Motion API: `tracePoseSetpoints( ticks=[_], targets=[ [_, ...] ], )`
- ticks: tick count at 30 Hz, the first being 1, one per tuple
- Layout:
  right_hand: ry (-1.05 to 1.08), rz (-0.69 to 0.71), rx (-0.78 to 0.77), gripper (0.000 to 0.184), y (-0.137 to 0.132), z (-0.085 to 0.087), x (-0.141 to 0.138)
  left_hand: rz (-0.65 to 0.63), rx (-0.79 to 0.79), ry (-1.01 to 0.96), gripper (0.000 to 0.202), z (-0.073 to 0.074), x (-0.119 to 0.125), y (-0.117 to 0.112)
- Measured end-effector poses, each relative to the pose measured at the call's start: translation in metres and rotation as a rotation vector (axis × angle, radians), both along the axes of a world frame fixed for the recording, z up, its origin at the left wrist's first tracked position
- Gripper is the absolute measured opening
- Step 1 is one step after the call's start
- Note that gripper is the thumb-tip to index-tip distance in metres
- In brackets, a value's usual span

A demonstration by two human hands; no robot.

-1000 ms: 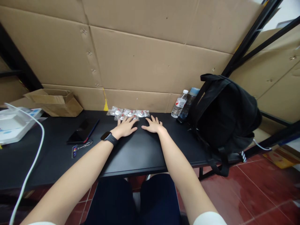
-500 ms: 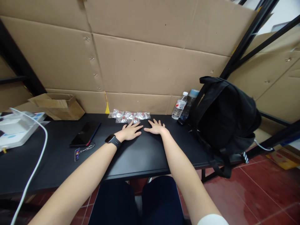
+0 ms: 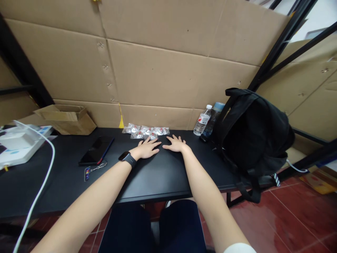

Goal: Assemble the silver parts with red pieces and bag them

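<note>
My left hand (image 3: 146,149) lies flat on the black table (image 3: 155,179), fingers spread, holding nothing. A dark watch (image 3: 126,158) is on that wrist. My right hand (image 3: 174,144) rests palm down beside it, fingers apart and nothing in it. Just beyond the fingertips, against the cardboard, lie several small clear plastic packets (image 3: 143,130) with silvery contents and red spots; what they hold is too small to make out. The left fingertips are close to the nearest packet, and I cannot tell whether they touch it.
Left are a phone (image 3: 97,150) with a keychain charm (image 3: 87,173), an open brown paper bag (image 3: 71,121), a white power strip (image 3: 26,149) and a white cable (image 3: 42,189). Right are a water bottle (image 3: 202,121), a blue-capped bottle (image 3: 214,117) and a black backpack (image 3: 252,137). A cardboard wall (image 3: 158,77) stands behind.
Both hands stay flat in the same place on the table. The whole view has shifted very slightly with the head.
</note>
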State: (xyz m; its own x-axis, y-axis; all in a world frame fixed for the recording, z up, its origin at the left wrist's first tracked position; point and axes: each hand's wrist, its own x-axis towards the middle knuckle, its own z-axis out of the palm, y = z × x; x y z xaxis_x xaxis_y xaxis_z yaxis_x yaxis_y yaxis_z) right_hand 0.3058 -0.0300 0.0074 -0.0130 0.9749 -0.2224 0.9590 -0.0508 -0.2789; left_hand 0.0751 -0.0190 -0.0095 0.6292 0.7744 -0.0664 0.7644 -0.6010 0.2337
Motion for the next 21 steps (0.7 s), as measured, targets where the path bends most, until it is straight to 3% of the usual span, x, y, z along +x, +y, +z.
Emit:
tracePoseSetpoints(
  ticks=[6,14,21],
  targets=[
    [0.008,0.0,-0.005,0.098,-0.003,0.003,-0.001,0.166,0.293,-0.111,0.065,0.002,-0.002,0.003],
    [0.018,0.024,0.033,0.089,-0.005,0.003,-0.003,0.177,0.341,-0.142,0.037,0.005,-0.006,0.005],
    [0.204,0.152,0.324,0.055,-0.012,0.005,-0.018,0.145,0.339,-0.287,0.039,0.014,-0.002,0.002]
  ],
)
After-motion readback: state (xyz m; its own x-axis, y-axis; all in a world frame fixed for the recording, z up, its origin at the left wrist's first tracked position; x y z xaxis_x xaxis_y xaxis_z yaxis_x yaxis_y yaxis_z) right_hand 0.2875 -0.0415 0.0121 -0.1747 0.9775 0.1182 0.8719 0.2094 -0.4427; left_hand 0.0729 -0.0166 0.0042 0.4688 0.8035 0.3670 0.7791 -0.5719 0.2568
